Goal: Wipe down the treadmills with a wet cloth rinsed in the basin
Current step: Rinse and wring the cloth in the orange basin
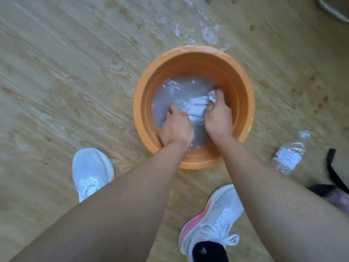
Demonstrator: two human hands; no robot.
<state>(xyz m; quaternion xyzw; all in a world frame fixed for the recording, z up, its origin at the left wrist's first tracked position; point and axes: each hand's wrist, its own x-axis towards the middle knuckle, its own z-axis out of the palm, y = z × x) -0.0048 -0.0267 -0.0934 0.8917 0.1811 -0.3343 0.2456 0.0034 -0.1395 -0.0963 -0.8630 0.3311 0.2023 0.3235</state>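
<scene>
Head view: a bunched, soaked white cloth (pixel 196 107) lies in the orange basin's (pixel 243 95) cloudy water, gripped by the left hand (pixel 176 127) and right hand (pixel 219 115); bare basin walls ring both hands closely.

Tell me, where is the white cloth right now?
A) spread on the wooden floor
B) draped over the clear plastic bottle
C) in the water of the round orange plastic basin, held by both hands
C: the left hand and the right hand grip the white cloth in the cloudy water inside the round orange plastic basin.
</scene>
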